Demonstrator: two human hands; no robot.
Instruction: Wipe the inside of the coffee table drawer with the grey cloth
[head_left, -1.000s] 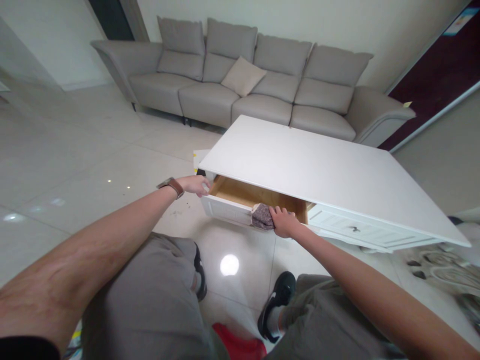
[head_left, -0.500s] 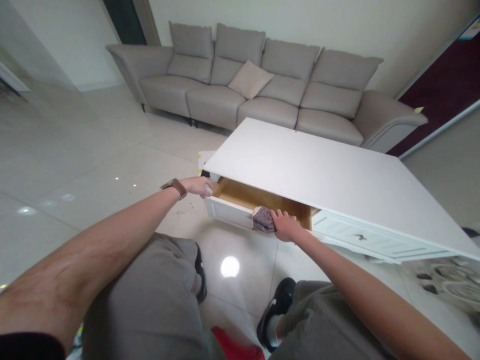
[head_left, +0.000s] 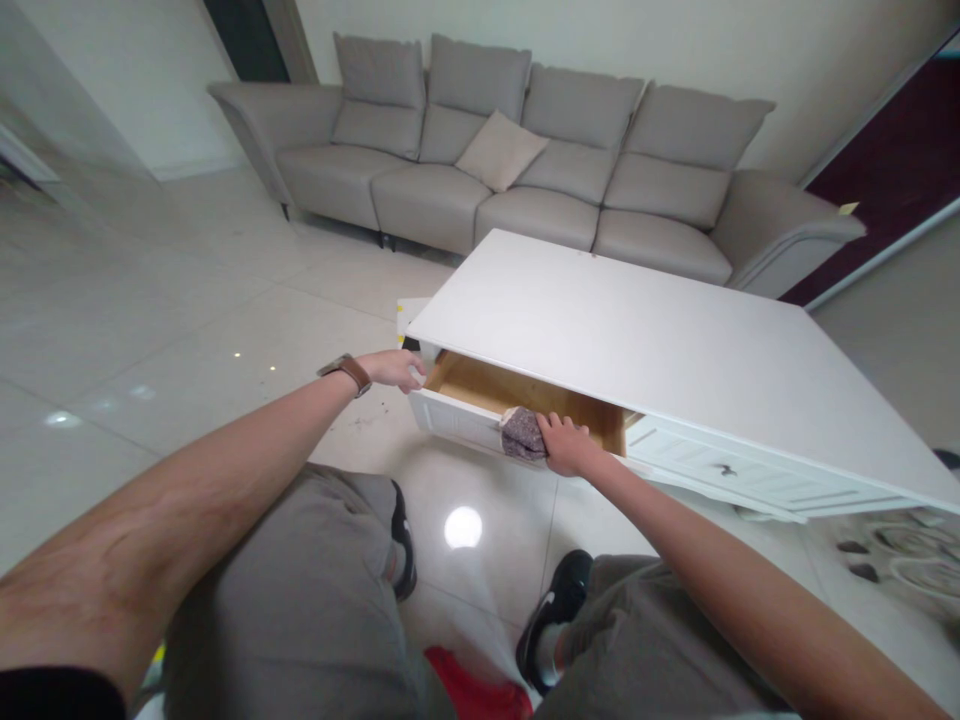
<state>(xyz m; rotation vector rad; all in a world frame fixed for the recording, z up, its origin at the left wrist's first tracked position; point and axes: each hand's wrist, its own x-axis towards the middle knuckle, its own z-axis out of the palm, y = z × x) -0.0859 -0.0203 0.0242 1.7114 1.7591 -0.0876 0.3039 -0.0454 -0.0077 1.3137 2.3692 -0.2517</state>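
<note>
A white drawer [head_left: 457, 420] with a bare wooden inside is pulled partway out of a white coffee table [head_left: 600, 320]. My left hand [head_left: 401, 370], with a brown-strapped watch [head_left: 352, 374] on the wrist, grips the drawer's left front corner with fingers curled. A purple-grey speckled cloth [head_left: 523, 436] with a pale edge is bunched over the top of the drawer front. My right hand [head_left: 566, 443] is closed on the right side of this cloth, its fingers reaching over the front edge. The cloth hides part of the drawer front.
A grey sofa [head_left: 427, 200] with a beige cushion [head_left: 502, 151] stands behind the table. Right of the open drawer is a shut drawer [head_left: 750, 470] with a dark knob. Something red [head_left: 476, 685] lies on the tiled floor [head_left: 225, 300] near my feet. A patterned rug [head_left: 915, 560] is at right.
My right hand and the cloth have shifted slightly left along the drawer front. My left hand stays at the corner, and the drawer looks equally far out.
</note>
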